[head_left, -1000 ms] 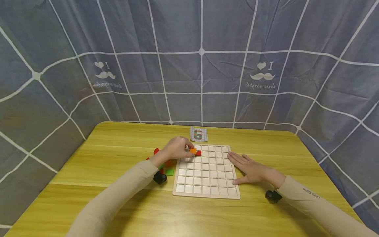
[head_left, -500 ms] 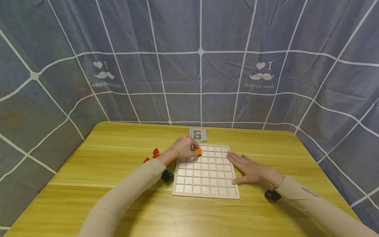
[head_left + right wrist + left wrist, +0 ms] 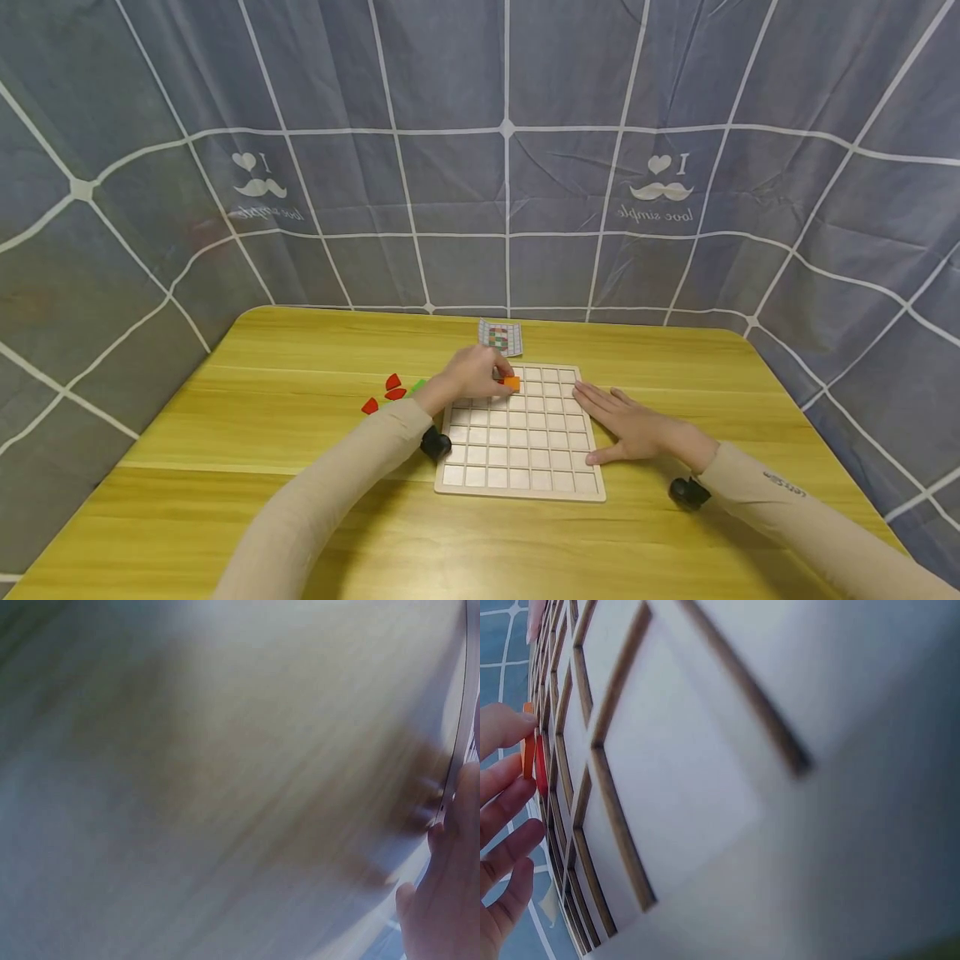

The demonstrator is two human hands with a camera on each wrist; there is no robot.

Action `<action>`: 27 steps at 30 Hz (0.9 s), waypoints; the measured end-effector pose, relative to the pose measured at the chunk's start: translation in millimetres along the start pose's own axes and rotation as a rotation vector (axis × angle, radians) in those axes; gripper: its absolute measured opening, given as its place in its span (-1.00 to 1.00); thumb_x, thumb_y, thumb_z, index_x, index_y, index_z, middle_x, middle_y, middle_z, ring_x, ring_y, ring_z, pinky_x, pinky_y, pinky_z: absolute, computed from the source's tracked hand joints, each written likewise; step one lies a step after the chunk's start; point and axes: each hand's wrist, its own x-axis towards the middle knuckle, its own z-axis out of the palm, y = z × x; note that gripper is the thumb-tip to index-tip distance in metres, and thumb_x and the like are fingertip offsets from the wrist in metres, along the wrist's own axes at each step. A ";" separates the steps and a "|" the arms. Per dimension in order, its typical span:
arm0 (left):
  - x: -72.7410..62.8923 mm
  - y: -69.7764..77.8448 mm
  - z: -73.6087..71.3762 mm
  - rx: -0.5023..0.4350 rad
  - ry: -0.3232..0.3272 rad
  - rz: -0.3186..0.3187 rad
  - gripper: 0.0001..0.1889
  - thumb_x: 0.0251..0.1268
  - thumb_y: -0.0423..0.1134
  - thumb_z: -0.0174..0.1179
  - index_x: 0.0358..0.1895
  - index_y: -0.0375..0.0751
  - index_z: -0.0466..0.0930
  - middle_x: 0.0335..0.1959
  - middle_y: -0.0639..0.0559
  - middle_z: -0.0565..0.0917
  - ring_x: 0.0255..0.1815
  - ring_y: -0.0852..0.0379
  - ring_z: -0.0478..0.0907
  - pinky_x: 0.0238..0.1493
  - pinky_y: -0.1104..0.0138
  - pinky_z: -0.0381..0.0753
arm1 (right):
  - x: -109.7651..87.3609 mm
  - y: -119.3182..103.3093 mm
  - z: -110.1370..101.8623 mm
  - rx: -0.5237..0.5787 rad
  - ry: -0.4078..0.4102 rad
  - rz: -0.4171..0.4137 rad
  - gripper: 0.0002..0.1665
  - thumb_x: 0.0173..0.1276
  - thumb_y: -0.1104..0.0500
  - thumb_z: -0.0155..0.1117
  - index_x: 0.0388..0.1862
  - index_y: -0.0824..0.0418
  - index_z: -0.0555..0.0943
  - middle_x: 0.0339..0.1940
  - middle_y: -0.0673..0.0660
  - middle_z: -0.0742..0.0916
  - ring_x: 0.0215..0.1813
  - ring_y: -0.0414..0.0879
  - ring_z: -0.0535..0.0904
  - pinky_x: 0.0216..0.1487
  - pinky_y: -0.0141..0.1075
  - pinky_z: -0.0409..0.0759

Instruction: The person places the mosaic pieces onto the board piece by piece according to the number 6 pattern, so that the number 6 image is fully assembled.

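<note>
Between thumb and finger my left hand [image 3: 474, 372] pinches an orange square tile [image 3: 512, 384] over the upper part of a pale wooden grid board [image 3: 519, 458]. In the left wrist view the orange tile [image 3: 528, 742] stands close to a red piece [image 3: 541, 766] lying in the grid; the hand hides most of that red piece in the head view. My right hand [image 3: 633, 427] lies with straight fingers on the board's right edge, thumb spread toward the lower right. The right wrist view shows that hand [image 3: 446, 892] only in part, at the lower right.
Several loose red pieces [image 3: 370, 406] and a green piece [image 3: 418, 387] lie on the wooden table [image 3: 300, 367] left of the board, partly behind the left forearm. A printed pattern card [image 3: 501, 337] lies beyond the board. A grey curtain [image 3: 465, 183] surrounds the table's far side.
My left hand has moved right across the board with the orange tile, passing over the red piece. More loose red pieces show at the left. The right hand stays in place.
</note>
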 end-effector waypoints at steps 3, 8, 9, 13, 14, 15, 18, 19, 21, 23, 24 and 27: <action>2.1 0.8 1.2 0.005 -0.004 -0.009 -0.74 0.07 -0.04 0.35 -0.17 0.00 0.76 -0.21 0.17 0.76 -0.53 0.34 0.40 -0.52 0.49 0.36 | 0.4 -0.1 0.0 -0.002 -0.007 0.005 0.24 0.24 -0.42 0.12 0.56 0.30 -0.13 0.59 0.30 -0.08 0.59 0.21 -0.13 0.48 0.22 -0.12; 4.6 1.6 3.3 0.018 -0.006 -0.011 -0.75 0.08 -0.03 0.36 -0.17 0.02 0.77 -0.21 0.18 0.75 -0.47 0.31 0.48 -0.51 0.47 0.39 | 0.9 0.6 0.7 -0.011 -0.002 0.003 0.24 0.24 -0.42 0.12 0.56 0.30 -0.13 0.59 0.30 -0.06 0.59 0.20 -0.12 0.48 0.22 -0.10; 4.6 1.9 3.3 0.014 -0.007 -0.009 -0.75 0.09 -0.03 0.36 -0.17 0.02 0.77 -0.20 0.17 0.75 -0.44 0.30 0.52 -0.50 0.47 0.41 | 0.9 0.7 0.8 -0.009 -0.003 0.002 0.24 0.24 -0.42 0.12 0.56 0.30 -0.13 0.59 0.30 -0.07 0.59 0.20 -0.12 0.48 0.22 -0.10; 4.2 3.8 2.9 0.011 -0.018 -0.008 -0.75 0.14 -0.03 0.35 -0.13 0.02 0.76 -0.14 0.14 0.73 -0.28 0.27 0.62 -0.40 0.46 0.51 | 1.0 1.0 0.5 -0.006 -0.006 0.002 0.24 0.24 -0.42 0.11 0.56 0.29 -0.14 0.59 0.29 -0.08 0.59 0.19 -0.14 0.48 0.21 -0.10; 4.0 4.2 2.6 0.008 -0.020 -0.009 -0.74 0.14 -0.03 0.35 -0.12 0.01 0.75 -0.13 0.13 0.72 -0.26 0.26 0.63 -0.38 0.46 0.52 | 0.9 1.0 0.5 -0.004 -0.006 0.001 0.24 0.24 -0.42 0.12 0.56 0.30 -0.14 0.59 0.29 -0.08 0.59 0.20 -0.14 0.47 0.22 -0.10; 3.9 4.5 2.6 0.009 -0.020 -0.012 -0.74 0.15 -0.03 0.35 -0.12 0.01 0.75 -0.13 0.13 0.72 -0.25 0.25 0.64 -0.37 0.45 0.53 | 0.9 1.0 0.4 -0.002 -0.006 0.000 0.24 0.24 -0.41 0.12 0.56 0.30 -0.14 0.59 0.29 -0.08 0.59 0.20 -0.14 0.47 0.22 -0.11; 4.0 5.1 2.5 0.023 -0.020 -0.012 -0.74 0.16 -0.01 0.35 -0.11 0.03 0.75 -0.10 0.13 0.72 -0.25 0.25 0.63 -0.36 0.44 0.53 | 0.8 1.1 0.4 -0.003 -0.003 0.001 0.23 0.24 -0.41 0.13 0.56 0.30 -0.13 0.59 0.30 -0.07 0.59 0.21 -0.13 0.47 0.22 -0.11; 4.2 5.2 2.7 0.026 -0.021 -0.012 -0.74 0.16 -0.01 0.34 -0.11 0.03 0.75 -0.10 0.14 0.72 -0.25 0.25 0.62 -0.36 0.44 0.53 | 0.7 1.0 0.4 -0.003 -0.001 0.000 0.23 0.25 -0.40 0.13 0.56 0.30 -0.13 0.59 0.30 -0.07 0.58 0.21 -0.13 0.47 0.23 -0.11; 4.2 5.0 2.9 0.027 -0.019 -0.008 -0.73 0.16 0.00 0.35 -0.11 0.03 0.75 -0.10 0.13 0.72 -0.25 0.25 0.62 -0.37 0.43 0.53 | 0.7 1.0 0.6 -0.004 0.000 0.000 0.23 0.25 -0.40 0.13 0.56 0.31 -0.13 0.59 0.30 -0.07 0.58 0.21 -0.13 0.47 0.22 -0.11; 4.1 4.6 3.4 0.029 -0.022 -0.006 -0.73 0.16 0.00 0.34 -0.10 0.03 0.75 -0.10 0.13 0.71 -0.25 0.25 0.62 -0.36 0.43 0.53 | 0.7 0.9 0.8 -0.006 0.001 -0.001 0.23 0.25 -0.41 0.12 0.56 0.30 -0.13 0.59 0.30 -0.07 0.58 0.21 -0.13 0.47 0.22 -0.10; 3.9 4.4 3.6 0.028 -0.020 -0.004 -0.72 0.15 0.00 0.35 -0.10 0.03 0.75 -0.11 0.13 0.71 -0.25 0.25 0.62 -0.36 0.43 0.53 | 0.7 0.8 0.8 -0.006 0.002 -0.001 0.23 0.24 -0.41 0.12 0.56 0.30 -0.13 0.59 0.30 -0.07 0.58 0.21 -0.13 0.47 0.22 -0.10; 3.2 4.0 4.3 0.021 -0.016 0.006 -0.72 0.15 0.00 0.35 -0.11 0.02 0.76 -0.15 0.12 0.72 -0.25 0.24 0.62 -0.35 0.42 0.54 | 0.8 0.7 1.0 -0.004 0.002 0.000 0.23 0.24 -0.41 0.12 0.56 0.30 -0.13 0.59 0.30 -0.06 0.59 0.20 -0.12 0.47 0.22 -0.10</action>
